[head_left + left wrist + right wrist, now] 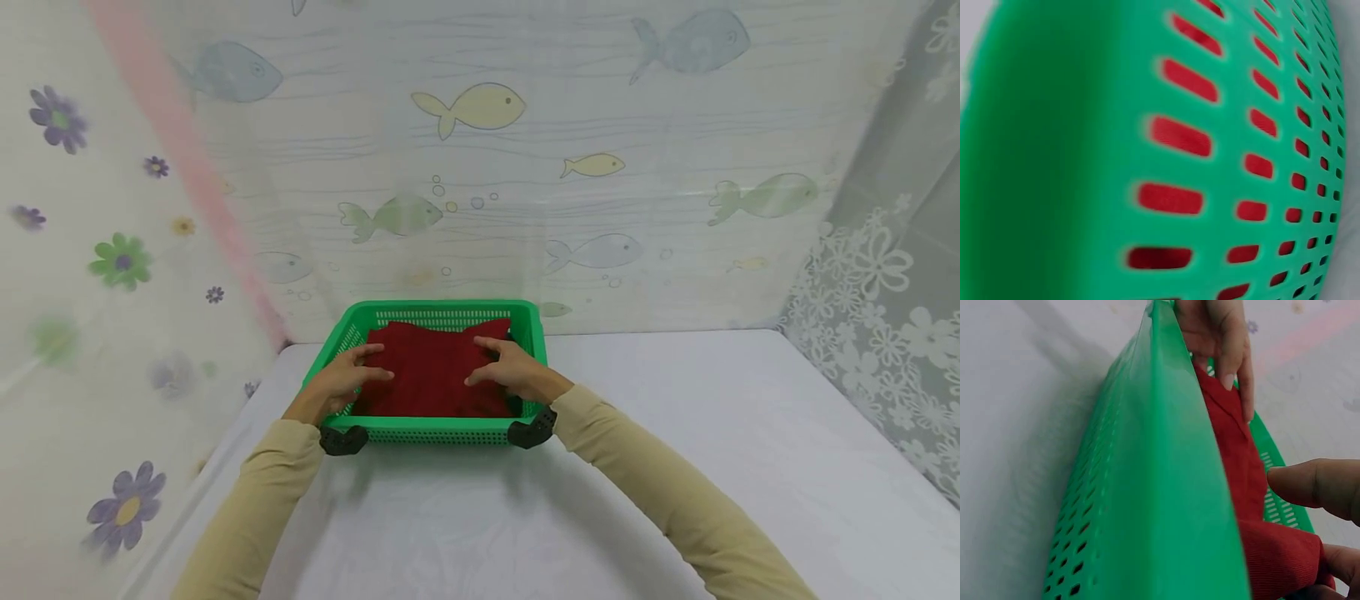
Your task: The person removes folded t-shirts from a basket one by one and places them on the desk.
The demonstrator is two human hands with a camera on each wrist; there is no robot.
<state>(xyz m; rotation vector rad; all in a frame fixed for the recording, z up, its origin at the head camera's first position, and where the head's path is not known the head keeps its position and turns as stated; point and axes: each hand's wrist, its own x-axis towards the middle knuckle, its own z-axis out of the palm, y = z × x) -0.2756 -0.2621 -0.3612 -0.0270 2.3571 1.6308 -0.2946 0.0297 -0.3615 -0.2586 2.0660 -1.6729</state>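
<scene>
A red cloth (435, 371) lies inside a green plastic basket (438, 423). My left hand (337, 382) reaches over the basket's left side, its fingers extended at the cloth's left part. Over the right side, my right hand (517, 372) has thumb and fingers spread apart at the cloth's right part. In the right wrist view, right-hand fingers (1342, 565) lie against a raised fold of the red cloth (1279, 559), while the thumb stays apart from it. The left wrist view shows only the basket's perforated wall (1225, 153), with red cloth behind the holes.
The basket stands on a white-covered table (675, 433), near a back curtain (510, 250) printed with fish. A flower-printed curtain (90, 333) borders the left side. Black wrist devices (343, 440) sit just before the basket's front rim.
</scene>
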